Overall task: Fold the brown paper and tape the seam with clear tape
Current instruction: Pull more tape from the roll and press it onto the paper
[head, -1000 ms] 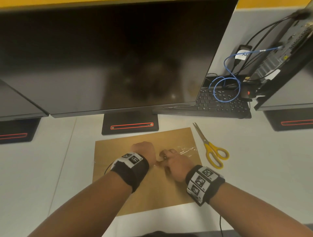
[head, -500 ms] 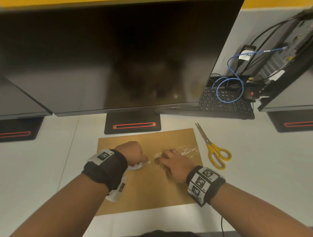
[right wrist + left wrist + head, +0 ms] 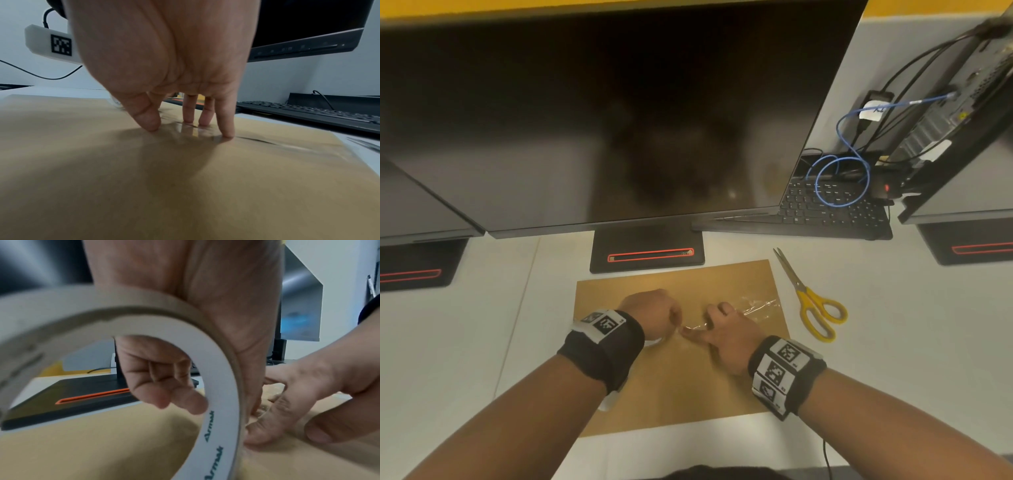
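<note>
The folded brown paper (image 3: 674, 377) lies flat on the white desk in front of the monitor stand. A strip of clear tape (image 3: 753, 306) runs along its seam, wrinkled at the right end. My left hand (image 3: 654, 313) holds the white tape roll (image 3: 216, 373), fingers curled through its core (image 3: 156, 369), just left of the paper's middle. My right hand (image 3: 722, 325) presses the tape down with straight fingertips (image 3: 227, 131) and thumb (image 3: 149, 121). Both hands almost touch.
Yellow-handled scissors (image 3: 811, 305) lie right of the paper. The monitor stand (image 3: 647, 250) sits just behind the paper under a big dark monitor (image 3: 619, 113). A black keyboard (image 3: 828, 212), blue cable (image 3: 842, 178) and computer case stand at the back right.
My left hand with the roll drew back left half a second ago, then returned beside the right hand. The right hand stays pressed on the tape.
</note>
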Available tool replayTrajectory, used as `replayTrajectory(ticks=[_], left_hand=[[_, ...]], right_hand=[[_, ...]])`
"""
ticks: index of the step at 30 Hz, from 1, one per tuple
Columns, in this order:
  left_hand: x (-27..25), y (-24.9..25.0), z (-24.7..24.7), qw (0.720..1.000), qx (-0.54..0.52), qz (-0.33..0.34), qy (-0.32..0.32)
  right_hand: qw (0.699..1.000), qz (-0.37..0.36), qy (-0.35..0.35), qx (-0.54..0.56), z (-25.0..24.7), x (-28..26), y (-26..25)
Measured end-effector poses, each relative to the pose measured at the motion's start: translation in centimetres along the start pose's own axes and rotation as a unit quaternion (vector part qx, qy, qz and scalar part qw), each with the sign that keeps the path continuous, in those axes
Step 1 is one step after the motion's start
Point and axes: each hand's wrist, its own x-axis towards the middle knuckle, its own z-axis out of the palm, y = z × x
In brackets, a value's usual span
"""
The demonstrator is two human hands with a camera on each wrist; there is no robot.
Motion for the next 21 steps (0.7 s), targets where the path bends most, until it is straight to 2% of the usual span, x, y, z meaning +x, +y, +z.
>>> replayTrajectory(ticks=[3,7,13,21], left_hand=[[0.4,0.3,0.9,1.0,-0.002,0.013,-0.003],[1.0,0.2,1.7,0.999,0.02,-0.028,-0.003],[1.5,0.5,2.0,0.997,0.059,-0.045,0.012],[1.9,0.5,1.6,0.997,0.057,-0.057,-0.008]], right_hand=[[1.0,0.002,0.026,-0.002,0.7,0.4,-0.1],[0.999,0.015,0.036,-0.002,1.9,0.6,0.0],[0.997,0.014,0.072,0.026,2.1,-0.8,0.8],[0.994,0.078,0.066,0.024,1.9,-2.6,5.5]])
